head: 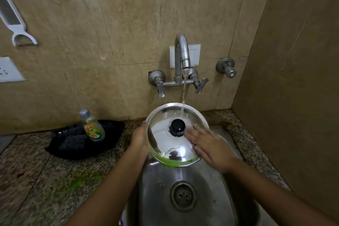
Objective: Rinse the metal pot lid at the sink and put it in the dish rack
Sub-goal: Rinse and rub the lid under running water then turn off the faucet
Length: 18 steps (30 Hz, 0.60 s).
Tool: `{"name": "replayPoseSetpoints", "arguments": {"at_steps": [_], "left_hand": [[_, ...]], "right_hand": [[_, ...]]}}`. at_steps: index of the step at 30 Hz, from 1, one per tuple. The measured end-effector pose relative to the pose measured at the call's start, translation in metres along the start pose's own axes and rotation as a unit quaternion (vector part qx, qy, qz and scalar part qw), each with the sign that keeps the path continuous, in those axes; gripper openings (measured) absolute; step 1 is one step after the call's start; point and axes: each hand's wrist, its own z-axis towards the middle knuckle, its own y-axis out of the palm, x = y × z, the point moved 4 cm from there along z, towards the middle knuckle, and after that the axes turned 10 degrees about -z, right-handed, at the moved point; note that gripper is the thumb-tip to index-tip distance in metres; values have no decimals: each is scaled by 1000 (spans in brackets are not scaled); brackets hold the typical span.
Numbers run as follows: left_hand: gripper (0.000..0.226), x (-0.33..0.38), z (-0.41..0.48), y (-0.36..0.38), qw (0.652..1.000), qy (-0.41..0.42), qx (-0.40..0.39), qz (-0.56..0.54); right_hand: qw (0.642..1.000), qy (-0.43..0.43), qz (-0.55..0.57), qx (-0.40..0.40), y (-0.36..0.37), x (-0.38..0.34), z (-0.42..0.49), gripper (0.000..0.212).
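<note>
The metal pot lid is held over the steel sink, tilted so its shiny top and black knob face the camera, its far rim raised toward the wall. A thin stream of water falls from the curved tap and lands on the lid's upper part, just behind the knob. A smear of green residue clings to the lid's near, lower rim. The left hand grips the lid by its left edge, fingers mostly hidden behind the metal. The right hand lies open and flat on the lid's right side, fingers spread beside the knob and slightly blurred; it presses on the surface rather than closing round anything. Below the lid the sink's round drain shows in the basin. The two tap handles stick out from the wall on either side of the spout, and a separate valve sits further right. On the speckled stone counter left of the sink stands a black tray holding a bottle of dish soap and a dark scrub pad. A faint green stain marks the counter near the left forearm. A white peeler hangs on the tiled wall at upper left.
</note>
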Motion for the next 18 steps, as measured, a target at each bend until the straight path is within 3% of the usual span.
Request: {"name": "replayPoseSetpoints", "arguments": {"at_steps": [4, 6, 9, 14, 18], "left_hand": [[36, -2, -23, 18, 1000, 14, -10, 24], [29, -1, -36, 25, 1000, 21, -7, 19], [28, 5, -30, 21, 998, 51, -3, 41], [34, 15, -21, 13, 996, 83, 25, 31], [31, 3, -31, 33, 992, 96, -29, 79]], "right_hand": [[987, 130, 94, 9, 3, 33, 43, 51], [989, 110, 98, 2, -1, 35, 69, 47], [997, 12, 72, -14, -6, 37, 81, 47], [986, 95, 126, 44, 0, 58, 77, 42], [972, 11, 233, 8, -8, 22, 114, 28]]}}
